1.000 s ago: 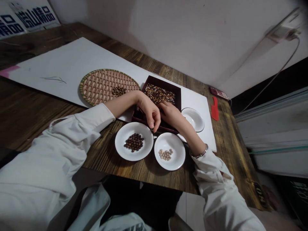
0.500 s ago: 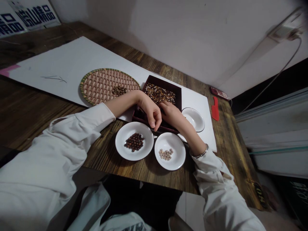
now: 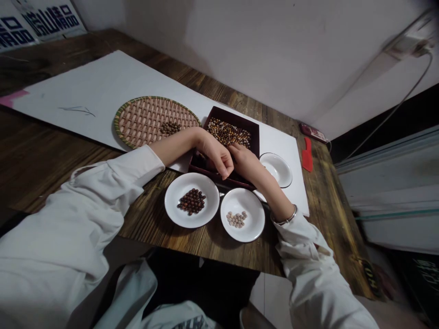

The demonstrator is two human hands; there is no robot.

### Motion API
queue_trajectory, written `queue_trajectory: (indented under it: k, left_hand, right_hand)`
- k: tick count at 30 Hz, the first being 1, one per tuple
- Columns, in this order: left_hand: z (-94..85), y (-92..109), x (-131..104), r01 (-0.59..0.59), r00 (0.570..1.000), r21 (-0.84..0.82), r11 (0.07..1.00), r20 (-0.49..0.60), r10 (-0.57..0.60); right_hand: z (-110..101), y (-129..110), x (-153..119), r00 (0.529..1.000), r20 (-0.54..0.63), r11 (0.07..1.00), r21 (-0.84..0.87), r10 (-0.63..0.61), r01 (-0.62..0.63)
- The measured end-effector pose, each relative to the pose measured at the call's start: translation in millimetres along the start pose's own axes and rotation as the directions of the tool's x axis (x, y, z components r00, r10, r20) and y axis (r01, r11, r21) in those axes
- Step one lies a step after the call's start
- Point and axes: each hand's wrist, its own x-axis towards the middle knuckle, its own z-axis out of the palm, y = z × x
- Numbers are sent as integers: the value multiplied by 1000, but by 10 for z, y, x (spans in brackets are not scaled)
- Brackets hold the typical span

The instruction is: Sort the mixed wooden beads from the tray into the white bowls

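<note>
A dark maroon square tray (image 3: 230,112) holds a heap of mixed brown and pale beads (image 3: 228,132). My left hand (image 3: 215,153) lies over the tray's near left part with its fingers curled, the tips at the near rim. My right hand (image 3: 246,161) rests beside it in the tray, its fingertips toward the beads and partly hidden by the left hand. I cannot tell whether either hand pinches a bead. In front of the tray stand a white plate (image 3: 173,208) with dark brown beads (image 3: 192,201) and another white plate (image 3: 255,226) with pale beads (image 3: 236,219).
A third white plate (image 3: 278,170) sits right of the tray. A round woven basket (image 3: 137,123) with a few brown beads (image 3: 169,127) lies left of it. All rest on a white board (image 3: 85,91) on a wooden table (image 3: 41,155). A red comb-like tool (image 3: 306,155) lies at the right.
My left hand's fingertips have drawn back from above the gap between the two front plates to the tray's near rim. My right hand has barely shifted.
</note>
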Motion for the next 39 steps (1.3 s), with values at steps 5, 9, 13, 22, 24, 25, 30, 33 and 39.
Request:
queue_trajectory:
  k: [5,9,13,22,24,25,30,33,39]
  left_hand:
    - [13,-7,16,-1,995,-42,999,-103,-3]
    - [23,23,13,7,987,-112,994,-158,-25]
    - [42,77,-10,59,979,-176,983,-182,-91]
    - [79,143,-22,74,966,-254,964,-220,-132]
    - [86,150,-23,83,962,-285,955,-225,-151]
    - [88,151,-24,86,963,-292,953,-220,-155]
    - [73,116,-12,124,966,-338,933,-174,-191]
    - [50,68,4,101,977,-332,938,-147,-157]
    - [6,-23,12,44,991,-245,969,-115,-74]
  right_hand:
    - [-4,7,-6,1000,1,1000,-1,-8,8]
    - [-7,6,-2,1000,14,1000,-10,-11,12]
    - [22,28,16,1000,8,1000,3,-8,8]
    - [34,53,13,999,-8,999,27,-35,35]
    - [39,60,13,999,-4,999,27,-37,38]
    - [45,65,14,999,-5,999,25,-38,38]
    - [77,87,21,999,-21,999,25,-43,43]
    - [79,84,19,999,-22,999,16,-35,35]
    - [56,58,9,1000,-20,1000,13,-21,22]
